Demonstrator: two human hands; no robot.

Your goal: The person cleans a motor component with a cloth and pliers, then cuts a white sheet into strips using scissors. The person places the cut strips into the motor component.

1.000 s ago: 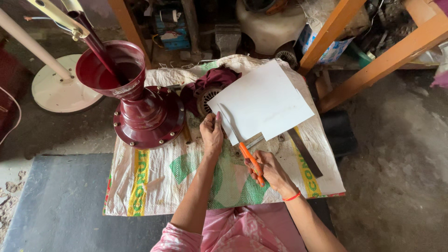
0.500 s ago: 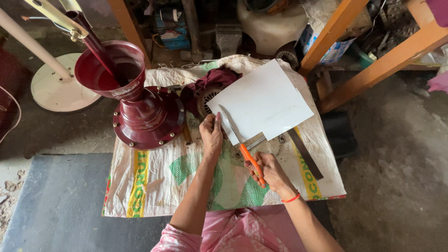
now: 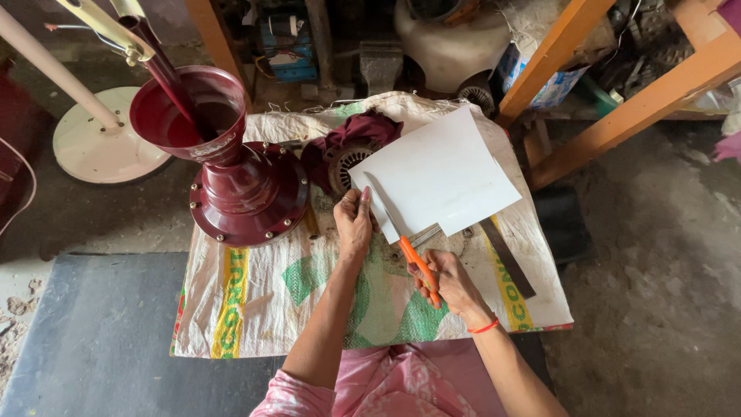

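She has the white sheet [image 3: 441, 179] pinched at its lower left corner in her left hand [image 3: 354, 222], thumb on top, fingers curled under, while her right hand [image 3: 448, 279] is closed around the orange-handled scissors [image 3: 407, 245], blades driven into the sheet's near edge and pointing toward eleven o'clock. The sheet lies over the woven sack [image 3: 255, 293] that covers the low table, its far corner lifting free at about one o'clock from her hands. At nine o'clock from the left hand stands the maroon funnel-shaped casting [image 3: 231, 174], just beside the sack's edge; at twelve, partly under the sheet, a dark red motor housing [image 3: 349, 147]. A flat metal bar [image 3: 505, 256] lies at three o'clock. The blade tips run close to her left thumb, so a slip could nick it; and with the far side unsupported, the sheet could buckle and the cut wander
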